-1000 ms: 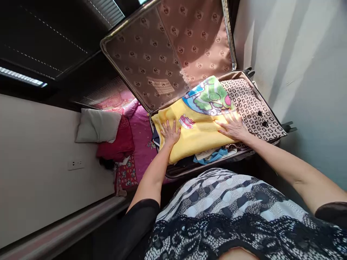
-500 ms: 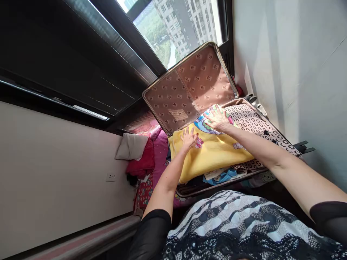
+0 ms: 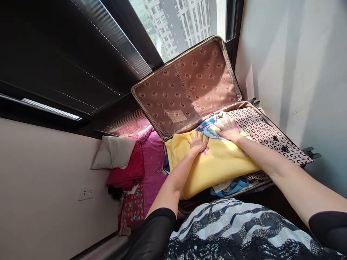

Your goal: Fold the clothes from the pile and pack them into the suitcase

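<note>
A folded yellow blanket (image 3: 219, 166) with a colourful printed picture lies in an open suitcase (image 3: 162, 90). My left hand (image 3: 198, 143) rests on the blanket's left part, fingers spread and palm down. Further right, my right hand (image 3: 228, 129) lies flat across the blue and green print, also with fingers apart. Neither hand grips anything. Beside the blanket, a pink fabric piece with a black pattern (image 3: 271, 135) fills the right side of the suitcase. A light blue strap or cloth (image 3: 235, 187) pokes out under the blanket's near edge.
The raised suitcase lid leans toward the window (image 3: 187, 21). At left are a beige cushion (image 3: 114, 151), red cloth (image 3: 130, 169) and a purple bedspread (image 3: 154, 159). A wall (image 3: 298, 72) stands close on the right, with a socket (image 3: 86, 194) on the left wall.
The view has shifted, so the suitcase sits a little lower and nearer. Both hands stay spread on the blanket, the left pressed flatter against it.
</note>
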`<state>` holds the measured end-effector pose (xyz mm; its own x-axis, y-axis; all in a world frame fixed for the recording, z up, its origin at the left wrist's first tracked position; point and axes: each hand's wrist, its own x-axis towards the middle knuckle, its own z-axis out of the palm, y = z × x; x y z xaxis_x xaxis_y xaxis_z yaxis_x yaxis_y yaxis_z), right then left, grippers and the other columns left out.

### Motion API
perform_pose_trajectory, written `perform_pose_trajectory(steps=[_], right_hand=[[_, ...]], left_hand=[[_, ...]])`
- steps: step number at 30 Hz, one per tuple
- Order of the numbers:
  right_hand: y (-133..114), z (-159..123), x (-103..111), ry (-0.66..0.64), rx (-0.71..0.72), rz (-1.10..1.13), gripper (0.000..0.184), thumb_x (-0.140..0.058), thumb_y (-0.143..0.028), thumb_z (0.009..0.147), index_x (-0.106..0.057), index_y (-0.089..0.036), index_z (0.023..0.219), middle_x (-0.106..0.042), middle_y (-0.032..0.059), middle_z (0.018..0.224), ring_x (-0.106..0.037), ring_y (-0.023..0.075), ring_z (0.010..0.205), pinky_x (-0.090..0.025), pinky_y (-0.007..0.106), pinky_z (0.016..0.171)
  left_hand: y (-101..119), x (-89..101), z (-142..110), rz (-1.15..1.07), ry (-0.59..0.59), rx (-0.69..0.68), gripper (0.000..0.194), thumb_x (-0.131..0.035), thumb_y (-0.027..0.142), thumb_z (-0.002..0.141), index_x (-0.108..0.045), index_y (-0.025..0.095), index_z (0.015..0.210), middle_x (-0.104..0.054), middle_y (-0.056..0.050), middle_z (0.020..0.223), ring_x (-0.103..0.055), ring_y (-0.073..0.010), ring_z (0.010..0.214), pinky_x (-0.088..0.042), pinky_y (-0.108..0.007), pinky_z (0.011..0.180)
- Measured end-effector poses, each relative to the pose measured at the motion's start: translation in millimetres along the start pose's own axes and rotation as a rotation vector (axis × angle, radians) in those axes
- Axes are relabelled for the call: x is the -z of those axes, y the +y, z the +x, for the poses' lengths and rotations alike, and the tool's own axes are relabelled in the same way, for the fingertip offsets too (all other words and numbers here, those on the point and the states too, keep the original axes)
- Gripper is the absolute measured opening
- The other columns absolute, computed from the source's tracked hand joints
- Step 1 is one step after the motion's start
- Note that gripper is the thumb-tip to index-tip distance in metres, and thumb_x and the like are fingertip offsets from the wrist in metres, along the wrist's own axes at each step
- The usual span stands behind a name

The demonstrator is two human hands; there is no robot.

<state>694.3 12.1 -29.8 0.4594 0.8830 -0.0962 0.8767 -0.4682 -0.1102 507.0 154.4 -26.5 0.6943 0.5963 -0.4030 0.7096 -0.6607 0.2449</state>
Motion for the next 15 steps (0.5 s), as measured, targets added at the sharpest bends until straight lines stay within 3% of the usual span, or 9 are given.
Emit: perform_pose_trajectory(steps=[3, 6, 10, 15], right_hand=[[2.0, 1.5, -6.8, 0.010, -0.014, -0.030, 0.063, -0.034, -0.055, 0.111, -0.052, -0.034, 0.167, -0.035, 0.0127, 0.178, -0.023, 0.0455, 0.160, -0.025, 0.072, 0.123], [3.3, 1.1, -11.7, 0.019, -0.029, -0.059, 0.063, -0.032, -0.057, 0.112, -0.053, -0.034, 0.167, -0.035, 0.0122, 0.179, -0.022, 0.0451, 0.161, -0.024, 0.073, 0.123], [2.4, -1.1, -8.5, 0.021, -0.014, -0.055, 0.064, -0.031, -0.056, 0.112, -0.054, -0.033, 0.167, -0.038, 0.0125, 0.176, -0.022, 0.0444, 0.162, -0.026, 0.072, 0.123], [-1.2, -3.7, -2.2, 0.023, -0.023, -0.032, 0.063, -0.034, -0.054, 0.111, -0.055, -0.033, 0.166, -0.043, 0.0129, 0.174, -0.022, 0.0448, 0.162, -0.026, 0.071, 0.124]], left_hand=[[0.2, 20.0, 18.5, -0.081, 0.130, 0.027, 0.057, -0.039, 0.060, 0.113, -0.064, 0.034, 0.156, -0.055, -0.013, 0.168, -0.045, -0.0418, 0.157, -0.033, -0.068, 0.128], [1.0, 39.5, 56.4, -0.246, 0.315, 0.079, 0.040, -0.047, 0.037, 0.114, -0.074, 0.024, 0.141, -0.075, -0.014, 0.142, -0.065, -0.0300, 0.138, -0.045, -0.046, 0.122], [7.8, 47.5, 101.6, -0.401, 0.267, 0.104, 0.033, -0.067, 0.027, 0.102, -0.082, 0.020, 0.131, -0.081, -0.016, 0.128, -0.075, -0.0302, 0.122, -0.055, -0.038, 0.108], [19.2, 37.3, 104.2, -0.534, 0.343, 0.127, 0.025, -0.065, 0.024, 0.101, -0.088, 0.021, 0.111, -0.085, -0.014, 0.109, -0.079, -0.0281, 0.107, -0.059, -0.036, 0.099]])
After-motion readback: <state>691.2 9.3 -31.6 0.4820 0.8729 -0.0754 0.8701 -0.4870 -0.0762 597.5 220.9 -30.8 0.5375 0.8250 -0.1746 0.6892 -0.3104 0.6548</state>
